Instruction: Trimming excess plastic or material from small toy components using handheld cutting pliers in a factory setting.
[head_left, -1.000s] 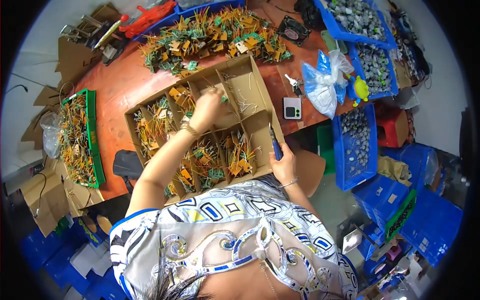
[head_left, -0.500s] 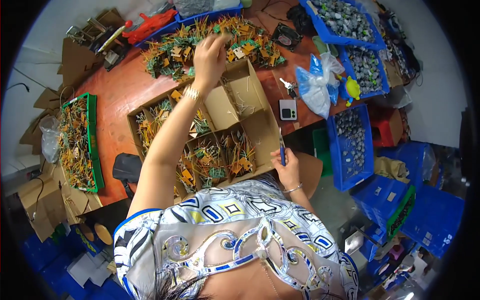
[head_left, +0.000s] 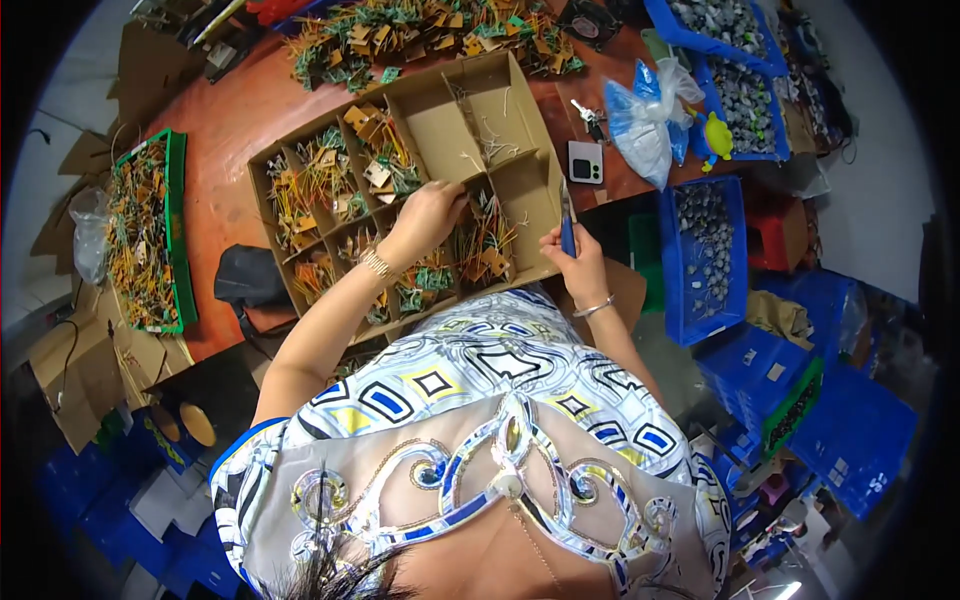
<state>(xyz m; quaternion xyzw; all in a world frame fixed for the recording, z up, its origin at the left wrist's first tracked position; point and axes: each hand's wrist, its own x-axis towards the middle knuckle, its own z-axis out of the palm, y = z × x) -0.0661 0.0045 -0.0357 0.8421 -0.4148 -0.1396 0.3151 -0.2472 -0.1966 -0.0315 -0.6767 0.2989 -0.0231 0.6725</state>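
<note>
A brown cardboard box [head_left: 545,165] divided into several compartments lies on the red table; most compartments hold small wired parts in green, yellow and orange. My left hand [head_left: 425,215] reaches into a middle compartment, its fingers bent over the wired parts [head_left: 480,235] there; whether it grips one is hidden. My right hand [head_left: 575,255] rests at the box's right edge, shut on a slim blue-handled tool [head_left: 566,225] that points up. A bracelet shows on each wrist.
A heap of the same wired parts [head_left: 420,35] lies beyond the box. A green tray [head_left: 178,230] of them stands at the left, blue bins [head_left: 705,260] of grey parts at the right. A plastic bag [head_left: 640,120], a small white device [head_left: 585,162] and a black pouch [head_left: 245,275] lie nearby.
My left hand has come back from the heap at the far side of the table into a middle compartment of the box. My right hand stays at the box's right edge with the tool.
</note>
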